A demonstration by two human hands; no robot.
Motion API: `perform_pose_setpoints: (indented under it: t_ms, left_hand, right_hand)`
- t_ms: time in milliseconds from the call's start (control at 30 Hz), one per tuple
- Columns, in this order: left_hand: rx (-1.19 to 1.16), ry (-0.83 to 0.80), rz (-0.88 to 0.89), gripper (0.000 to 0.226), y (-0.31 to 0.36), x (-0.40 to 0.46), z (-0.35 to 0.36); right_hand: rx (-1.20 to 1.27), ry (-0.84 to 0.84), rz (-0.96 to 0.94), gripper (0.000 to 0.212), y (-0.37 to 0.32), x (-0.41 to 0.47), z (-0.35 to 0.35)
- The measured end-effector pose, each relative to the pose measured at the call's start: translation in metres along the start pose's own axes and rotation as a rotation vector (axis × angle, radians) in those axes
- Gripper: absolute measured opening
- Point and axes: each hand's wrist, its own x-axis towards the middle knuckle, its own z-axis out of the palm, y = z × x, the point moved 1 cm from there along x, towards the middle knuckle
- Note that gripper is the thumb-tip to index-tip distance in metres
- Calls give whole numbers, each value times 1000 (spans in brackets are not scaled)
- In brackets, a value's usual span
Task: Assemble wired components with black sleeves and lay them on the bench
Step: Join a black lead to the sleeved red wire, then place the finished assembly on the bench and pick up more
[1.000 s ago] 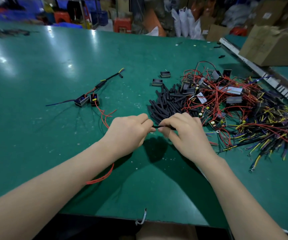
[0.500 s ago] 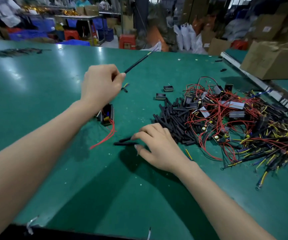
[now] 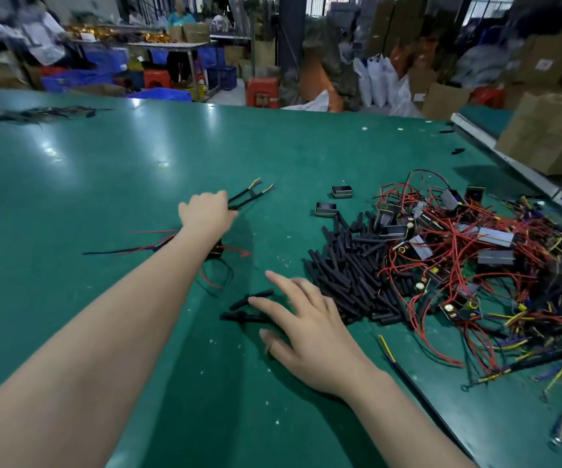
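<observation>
On a green table (image 3: 110,184), the left hand (image 3: 205,212) reaches forward, its fingers curled around a sleeved wire assembly (image 3: 245,196) whose yellow tips point away beyond them. The right hand (image 3: 310,327) hovers with fingers spread wide, two loose black sleeves (image 3: 250,307) just under the fingertips. A sleeve pile (image 3: 350,275) lies to their right.
</observation>
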Motion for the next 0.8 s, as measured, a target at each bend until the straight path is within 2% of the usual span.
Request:
perform_pose_setpoints:
  t_ms: [133, 233, 367, 433, 500, 600, 733, 800]
  left_hand:
    - [112, 43, -31, 54, -5, 2, -4]
    - [65, 85, 62, 53, 2, -7, -13]
    - [-14, 79, 386, 40, 14, -45, -21]
    - [147, 42, 562, 40, 16, -69, -18]
    - [346, 10, 652, 48, 15, -87, -15]
    - [413, 9, 615, 44, 12, -96, -20]
    - [506, -106, 520, 30, 11, -99, -24]
    - [552, -112, 501, 26, 12, -102, -22]
  right_hand:
    - [-22, -49, 6, 41, 3, 3, 4]
    - [-29, 11, 21, 35, 2, 2, 2]
    - [-21, 71, 5, 28, -2, 0, 0]
    - [-26, 74, 21, 27, -4, 1, -1]
    - [-36, 84, 34, 25, -4, 2, -1]
    - [-46, 88, 55, 23, -5, 3, -1]
    - [-42, 86, 84, 23, -5, 3, -1]
    - [-53, 90, 100, 24, -5, 2, -1]
